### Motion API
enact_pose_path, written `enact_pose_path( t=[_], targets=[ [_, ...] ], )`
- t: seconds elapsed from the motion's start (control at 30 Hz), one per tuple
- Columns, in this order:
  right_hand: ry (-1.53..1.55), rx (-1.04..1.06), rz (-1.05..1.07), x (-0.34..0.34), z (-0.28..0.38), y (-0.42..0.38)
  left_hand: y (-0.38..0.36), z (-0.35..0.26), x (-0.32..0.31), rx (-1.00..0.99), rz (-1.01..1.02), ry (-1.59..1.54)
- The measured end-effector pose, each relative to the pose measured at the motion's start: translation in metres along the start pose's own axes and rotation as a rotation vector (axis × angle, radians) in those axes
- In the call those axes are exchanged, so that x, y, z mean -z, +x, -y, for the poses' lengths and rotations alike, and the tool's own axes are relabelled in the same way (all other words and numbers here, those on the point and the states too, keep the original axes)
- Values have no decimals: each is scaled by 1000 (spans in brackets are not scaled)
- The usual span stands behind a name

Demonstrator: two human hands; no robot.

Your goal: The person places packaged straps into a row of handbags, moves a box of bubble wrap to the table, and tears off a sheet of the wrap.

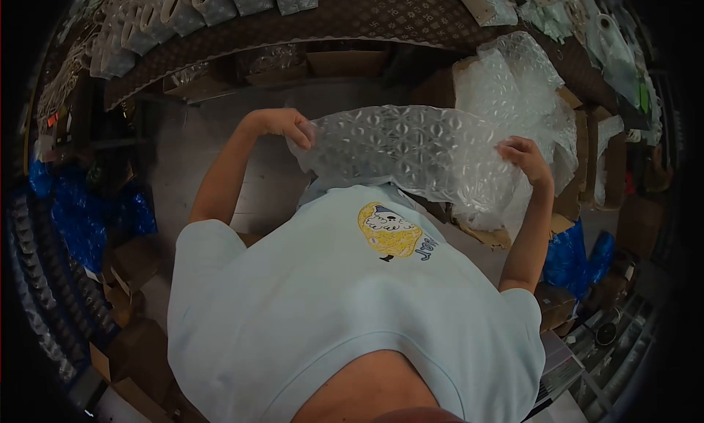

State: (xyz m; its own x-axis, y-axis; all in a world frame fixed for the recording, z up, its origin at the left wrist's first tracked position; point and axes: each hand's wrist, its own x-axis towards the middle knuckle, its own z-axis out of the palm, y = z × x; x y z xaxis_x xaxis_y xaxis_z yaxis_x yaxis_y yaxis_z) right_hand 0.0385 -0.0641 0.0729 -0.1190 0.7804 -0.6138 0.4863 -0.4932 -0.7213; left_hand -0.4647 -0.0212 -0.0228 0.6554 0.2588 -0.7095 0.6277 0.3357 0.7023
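A clear sheet of bubble wrap (396,141) is stretched out in front of my body, above the floor. My left hand (287,125) pinches its left end. At the other end, the fingers of my right hand (525,157) are closed on the sheet's edge. Just behind my right hand, more bubble wrap (506,86) bulges out of a cardboard box (463,86); where the held sheet ends and that pile begins is hard to make out.
A table with a brown patterned cover (352,26) runs across the back, with a row of pale bags (209,1) on its left part. Blue plastic (77,210) lies at left, more blue plastic (568,258) at right. An open carton (139,357) stands at lower left.
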Motion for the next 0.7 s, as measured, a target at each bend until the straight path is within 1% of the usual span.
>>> enact_pose_path(
  t=[0.03,0.07,0.1,0.13,0.17,0.2,0.23,0.27,0.3,0.33,0.37,0.43,0.47,0.53,0.7],
  targets=[
    [-8,-3,5,8,-5,-3,2,9,-6,-7,2,-61],
    [-35,-20,-52,15,-9,-6,4,14,-8,-12,1,-68],
    [-63,-38,-108,22,-14,-8,7,20,-8,-22,-27,21],
    [-71,-44,-102,32,-22,-7,8,25,-9,-32,-56,108],
    [-125,-72,-154,42,-32,-6,8,31,-6,-33,-57,97],
    [-180,-97,-206,47,-36,-4,6,36,1,12,-89,42],
    [-187,-96,-200,51,-39,-2,5,40,6,58,-121,-12],
    [-225,-145,-195,55,-42,-1,2,44,12,57,-125,-17],
    [-261,-197,-191,57,-43,0,-5,40,17,29,-173,-142],
    [-266,-196,-188,56,-42,1,-13,35,22,2,-220,-266],
    [-283,-201,-168,54,-40,5,-18,32,29,2,-222,-270],
    [-300,-206,-147,52,-39,9,-27,25,42,22,-315,-168],
    [-301,-221,-125,53,-41,12,-30,19,45,25,-319,-166],
    [-301,-227,-93,50,-43,18,-41,14,52,78,-391,-97],
    [-265,-222,-72,53,-58,25,-52,7,58,100,-429,-73]
  ],
)
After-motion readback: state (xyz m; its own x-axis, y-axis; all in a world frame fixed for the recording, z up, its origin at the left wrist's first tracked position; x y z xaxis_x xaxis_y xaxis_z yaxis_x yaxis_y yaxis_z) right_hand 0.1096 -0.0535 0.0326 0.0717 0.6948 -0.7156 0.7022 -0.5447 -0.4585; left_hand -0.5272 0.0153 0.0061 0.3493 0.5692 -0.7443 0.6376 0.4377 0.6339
